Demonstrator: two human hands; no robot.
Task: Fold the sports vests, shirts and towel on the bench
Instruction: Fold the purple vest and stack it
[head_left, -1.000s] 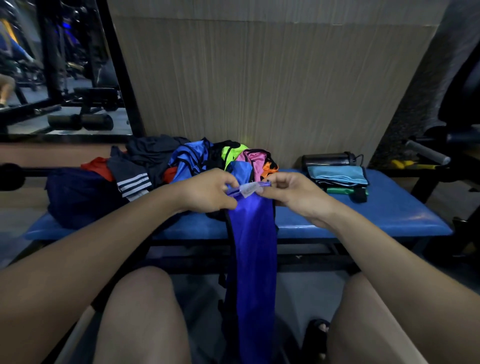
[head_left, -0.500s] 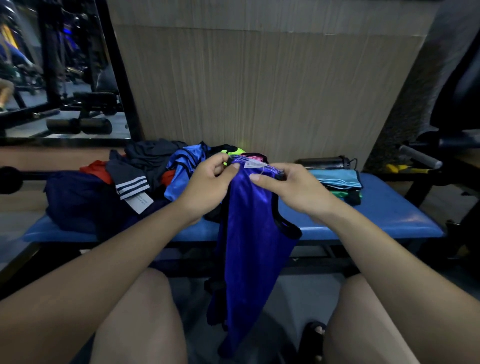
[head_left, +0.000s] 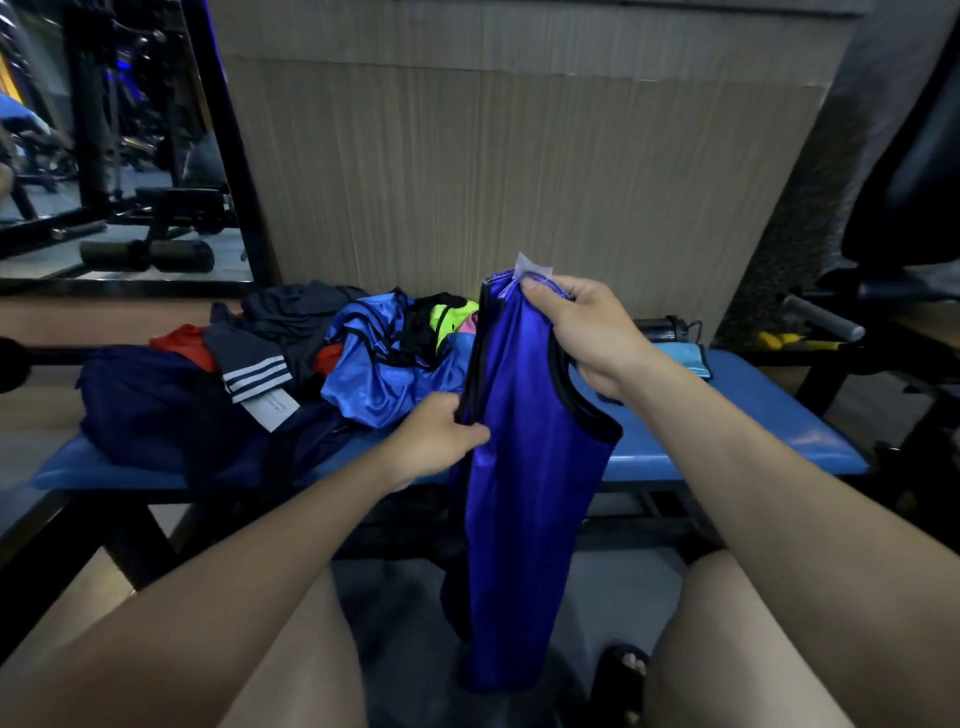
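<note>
my right hand pinches the shiny royal-blue black-trimmed vest by its top so it hangs straight, left hand gripping the edge just below

Dim gym room. Straight ahead, a beige wood-grain wall panel; to its left, a black-framed mirror reflecting weight machines and a padded roller. Grey floor below. At right, dark equipment with a grey-gripped handle.
</note>
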